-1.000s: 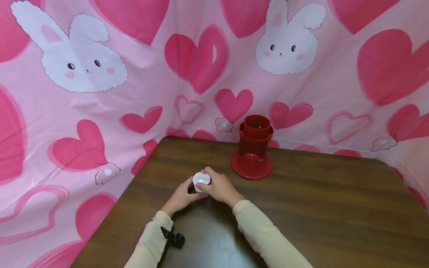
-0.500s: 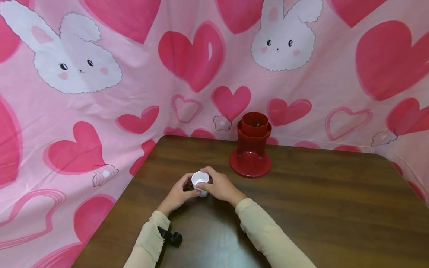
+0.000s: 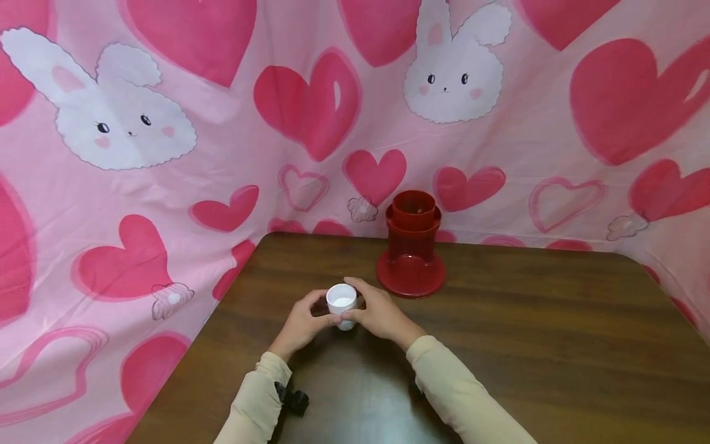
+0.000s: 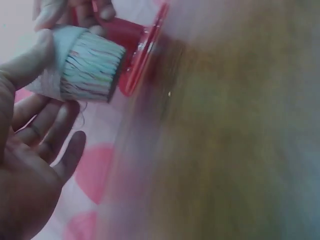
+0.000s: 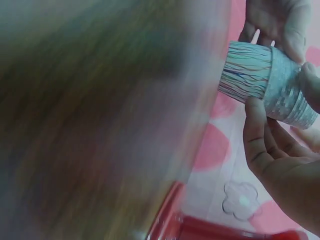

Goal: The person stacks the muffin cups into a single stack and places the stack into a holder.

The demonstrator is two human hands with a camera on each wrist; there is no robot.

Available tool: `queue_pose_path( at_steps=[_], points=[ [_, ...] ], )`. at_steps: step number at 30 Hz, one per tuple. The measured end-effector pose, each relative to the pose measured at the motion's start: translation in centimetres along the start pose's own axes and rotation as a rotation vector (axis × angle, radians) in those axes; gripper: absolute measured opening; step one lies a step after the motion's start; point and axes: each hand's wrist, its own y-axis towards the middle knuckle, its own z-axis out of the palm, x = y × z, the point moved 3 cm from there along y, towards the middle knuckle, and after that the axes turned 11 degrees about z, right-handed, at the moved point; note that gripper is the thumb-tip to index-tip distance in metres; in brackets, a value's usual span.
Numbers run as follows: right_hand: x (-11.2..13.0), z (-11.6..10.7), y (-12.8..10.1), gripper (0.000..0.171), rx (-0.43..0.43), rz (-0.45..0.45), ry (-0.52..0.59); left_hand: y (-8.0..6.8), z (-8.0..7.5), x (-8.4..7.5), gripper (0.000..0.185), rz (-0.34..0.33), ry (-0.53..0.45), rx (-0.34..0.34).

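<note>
Held between both hands over the table is a stack of small paper cups (image 3: 341,302), white inside, its mouth facing up. In the left wrist view the lowest cup (image 4: 95,67) shows thin coloured wavy lines; closely nested rims (image 5: 287,95) appear in the right wrist view. My left hand (image 3: 302,324) grips the stack from the left, thumb on the near side. From the right, my right hand (image 3: 385,311) grips it with fingers and thumb around the side. The stack hides parts of the fingers.
A red stand (image 3: 412,246) with a round base and an open tube on top stands beyond the right hand. The brown wooden table (image 3: 527,320) meets a pink heart-and-rabbit cloth (image 3: 222,142) at its back and left. A black strap mount (image 3: 294,401) sits on the left sleeve.
The right thumb has moved from over the cup's rim down to its near side. Both hands and the cups have shifted slightly right relative to the red stand. The head view has moved a little.
</note>
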Motion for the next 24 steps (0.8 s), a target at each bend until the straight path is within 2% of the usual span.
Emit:
queue_pose_path(
  at_steps=[4, 7, 14, 17, 24],
  points=[
    [-0.4, -1.9, -0.8, 0.061, -0.066, 0.030, 0.038, 1.5, 1.2, -1.0, 0.048, 0.014, 0.031, 0.004],
    [-0.7, -3.5, -1.2, 0.054, -0.128, 0.044, 0.049, 2.8, 2.1, -2.0, 0.048, 0.049, 0.053, 0.017],
    [-0.4, -7.1, -1.6, 0.055, -0.205, 0.066, 0.021, 6.0, 3.3, -4.6, 0.045, 0.135, 0.081, 0.021],
    [-0.1, -8.7, -1.8, 0.055, -0.248, 0.054, 0.021, 7.6, 3.6, -6.0, 0.045, 0.186, 0.103, 0.037],
    [1.2, -13.4, -1.9, 0.053, -0.318, -0.035, 0.068, 12.0, 3.7, -10.0, 0.046, 0.332, 0.168, 0.077]
  ],
)
